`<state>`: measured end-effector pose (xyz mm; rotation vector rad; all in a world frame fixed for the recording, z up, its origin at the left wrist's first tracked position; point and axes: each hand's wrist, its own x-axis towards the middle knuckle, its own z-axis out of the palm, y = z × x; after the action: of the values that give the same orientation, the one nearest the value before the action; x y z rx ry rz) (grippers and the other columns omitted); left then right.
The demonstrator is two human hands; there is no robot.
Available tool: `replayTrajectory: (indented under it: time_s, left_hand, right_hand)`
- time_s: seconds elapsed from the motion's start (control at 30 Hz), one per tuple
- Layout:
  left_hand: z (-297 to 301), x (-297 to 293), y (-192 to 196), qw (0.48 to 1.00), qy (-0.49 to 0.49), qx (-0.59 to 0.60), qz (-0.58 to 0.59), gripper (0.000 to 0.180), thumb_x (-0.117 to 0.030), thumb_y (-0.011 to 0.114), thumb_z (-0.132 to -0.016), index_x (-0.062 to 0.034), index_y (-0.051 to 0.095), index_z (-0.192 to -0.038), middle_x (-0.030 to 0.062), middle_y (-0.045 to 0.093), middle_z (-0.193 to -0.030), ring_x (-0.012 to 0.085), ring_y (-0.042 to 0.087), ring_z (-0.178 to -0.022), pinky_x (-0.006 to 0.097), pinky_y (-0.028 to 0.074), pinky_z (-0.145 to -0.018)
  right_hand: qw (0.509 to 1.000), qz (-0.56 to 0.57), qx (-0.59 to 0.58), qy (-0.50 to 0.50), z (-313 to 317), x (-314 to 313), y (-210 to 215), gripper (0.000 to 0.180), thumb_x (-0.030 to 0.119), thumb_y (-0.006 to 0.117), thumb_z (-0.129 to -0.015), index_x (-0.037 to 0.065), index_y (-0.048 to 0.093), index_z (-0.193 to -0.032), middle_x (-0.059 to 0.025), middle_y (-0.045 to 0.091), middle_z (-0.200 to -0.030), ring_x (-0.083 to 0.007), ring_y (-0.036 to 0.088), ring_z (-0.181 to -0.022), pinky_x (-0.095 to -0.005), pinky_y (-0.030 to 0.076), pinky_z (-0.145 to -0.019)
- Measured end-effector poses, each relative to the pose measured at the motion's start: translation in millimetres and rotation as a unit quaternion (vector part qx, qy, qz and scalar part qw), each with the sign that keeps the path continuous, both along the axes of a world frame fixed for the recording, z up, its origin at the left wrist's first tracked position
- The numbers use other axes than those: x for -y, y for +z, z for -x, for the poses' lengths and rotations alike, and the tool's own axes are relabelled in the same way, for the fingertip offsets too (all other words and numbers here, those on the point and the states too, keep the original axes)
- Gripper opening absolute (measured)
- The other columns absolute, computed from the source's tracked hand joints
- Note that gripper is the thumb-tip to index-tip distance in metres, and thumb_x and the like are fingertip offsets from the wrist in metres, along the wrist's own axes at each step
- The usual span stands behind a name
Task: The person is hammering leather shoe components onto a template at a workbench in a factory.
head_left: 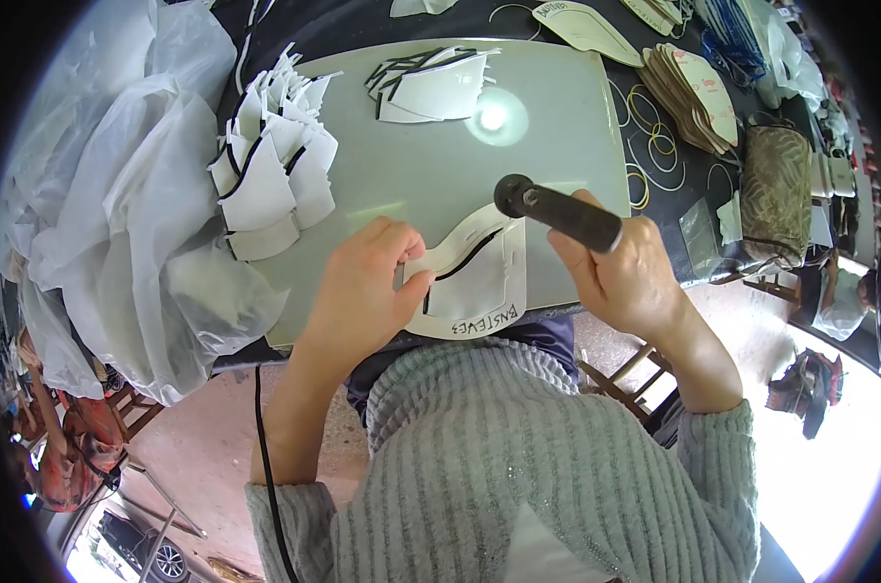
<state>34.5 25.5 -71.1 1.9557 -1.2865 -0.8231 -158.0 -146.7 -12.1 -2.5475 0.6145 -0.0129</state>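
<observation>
1. Two hands work on the grey board [557, 117]: left hand [362, 291] pinches a white cut piece [479, 287] at the board's near edge.
2. Right hand [625, 272] grips a black tool [557, 209] just above that piece.

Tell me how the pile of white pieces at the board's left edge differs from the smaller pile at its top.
The left pile holds many more pieces than the top pile. The left pile fans out in a curved row and overhangs the grey board; the top pile lies flat, fully on it. Both are white pieces with black edging, untouched by the left hand and right hand.
</observation>
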Motion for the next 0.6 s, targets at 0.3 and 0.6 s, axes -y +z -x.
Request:
replayTrajectory:
  time_s: [0.3, 0.6]
  left_hand:
    - [6.7, 7.1, 4.2, 0.992, 0.023, 0.106, 0.064, 0.022, -0.014, 0.074, -0.079, -0.0026, 0.057, -0.084, 0.0107, 0.061, -0.079, 0.0284, 0.061, -0.066, 0.039, 0.047, -0.06]
    - [63.6, 41.2, 4.3, 0.976, -0.071, 0.199, -0.058, 0.031, -0.03, 0.061, -0.088, -0.0054, 0.065, -0.069, 0.0125, 0.063, -0.059, 0.0321, 0.065, -0.054, 0.044, 0.05, -0.052]
  right_hand:
    - [0.992, -0.047, 0.104, -0.053, 0.5, 10.1, -5.7, 0.031, 0.028, 0.052, -0.101, 0.0, 0.053, -0.088, -0.0063, 0.052, -0.056, -0.0201, 0.052, -0.046, -0.0337, 0.042, -0.047]
    - [0.81, -0.514, 0.158, -0.234, 8.4, -4.8, -29.2, 0.041, 0.037, 0.037, -0.108, 0.003, 0.051, -0.089, 0.001, 0.041, -0.055, -0.0068, 0.034, -0.04, -0.0231, 0.027, -0.037]
